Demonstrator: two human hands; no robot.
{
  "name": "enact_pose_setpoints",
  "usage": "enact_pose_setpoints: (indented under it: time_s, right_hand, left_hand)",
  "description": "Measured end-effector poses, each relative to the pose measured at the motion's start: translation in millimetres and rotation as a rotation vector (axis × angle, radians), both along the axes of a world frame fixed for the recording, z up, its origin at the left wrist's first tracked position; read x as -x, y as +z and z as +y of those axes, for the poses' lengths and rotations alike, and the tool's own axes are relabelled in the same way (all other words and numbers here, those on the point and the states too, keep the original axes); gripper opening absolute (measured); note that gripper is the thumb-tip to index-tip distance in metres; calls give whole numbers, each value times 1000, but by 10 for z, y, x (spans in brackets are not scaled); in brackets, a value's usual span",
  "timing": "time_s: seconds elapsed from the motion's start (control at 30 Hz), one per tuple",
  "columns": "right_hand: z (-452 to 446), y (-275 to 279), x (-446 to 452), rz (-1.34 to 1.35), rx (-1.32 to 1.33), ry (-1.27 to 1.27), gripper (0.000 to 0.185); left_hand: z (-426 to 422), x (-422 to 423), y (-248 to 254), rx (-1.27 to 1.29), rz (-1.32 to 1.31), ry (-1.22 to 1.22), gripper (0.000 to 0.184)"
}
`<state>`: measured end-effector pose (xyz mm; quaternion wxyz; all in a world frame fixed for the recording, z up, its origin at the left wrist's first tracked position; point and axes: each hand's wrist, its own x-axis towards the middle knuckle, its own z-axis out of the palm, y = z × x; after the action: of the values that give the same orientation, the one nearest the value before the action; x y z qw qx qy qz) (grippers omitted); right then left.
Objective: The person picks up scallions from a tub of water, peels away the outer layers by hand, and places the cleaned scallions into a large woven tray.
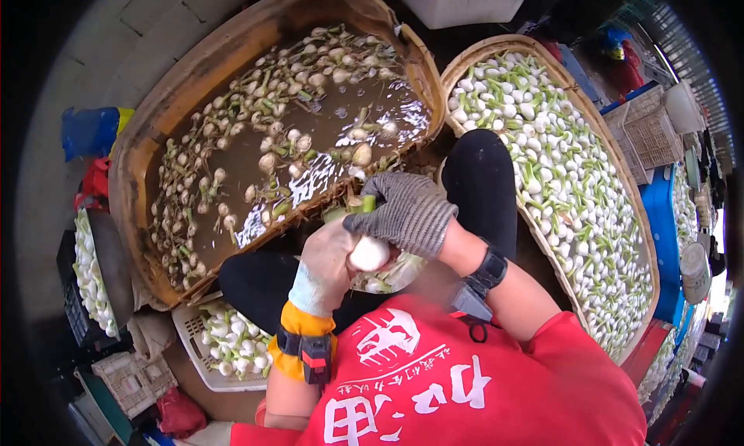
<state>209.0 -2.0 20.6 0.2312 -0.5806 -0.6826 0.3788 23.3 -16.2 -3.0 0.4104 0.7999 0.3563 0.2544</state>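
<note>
In front of my chest, a peeled white bulb with a green stem (369,254) is held between my two hands. My left hand (322,264), in a pale glove, is closed around the bulb's left side. From above, my right hand (415,210), in a grey ribbed glove, closes over the top of the bulb and its stem. Both hands hide part of it, and some fingertips are out of sight. Just below the hands, a pale container (399,275) with whitish and green pieces shows in part on my lap.
A big brown tub (128,186) of murky water with unpeeled bulbs lies ahead. To the right, another tub (457,66) brims with white, green-stemmed bulbs. A white basket (198,361) of bulbs sits at lower left. Crates (647,132) stand at far right. My knee (480,175) rises between the tubs.
</note>
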Motion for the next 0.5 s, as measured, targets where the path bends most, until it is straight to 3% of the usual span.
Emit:
enact_pose_setpoints:
  time_s: [0.07,0.1,0.17,0.23,0.3,0.4,0.47,0.5]
  right_hand:
    - [-1,-49,36,-77,-106,22,36]
    - [-31,-121,56,-45,-142,14,34]
    - [-21,-119,53,-4,-150,9,28]
    - [-28,-83,-6,96,-148,10,27]
    - [-69,-58,-67,212,-181,22,23]
    - [-98,-49,-260,337,-206,-20,25]
    - [-47,80,-543,51,-448,-239,24]
    - [11,107,-696,-21,-500,-433,24]
  left_hand:
    - [-5,95,-271,638,-281,273,23]
    - [28,95,-402,707,-339,310,21]
    - [99,38,-520,761,-407,359,21]
    - [142,-50,-525,654,-416,542,23]
    - [220,9,-496,521,-469,515,23]
    - [324,155,-329,837,-900,493,26]
    - [304,216,-149,855,-1078,447,14]
    - [293,291,-134,830,-956,366,15]
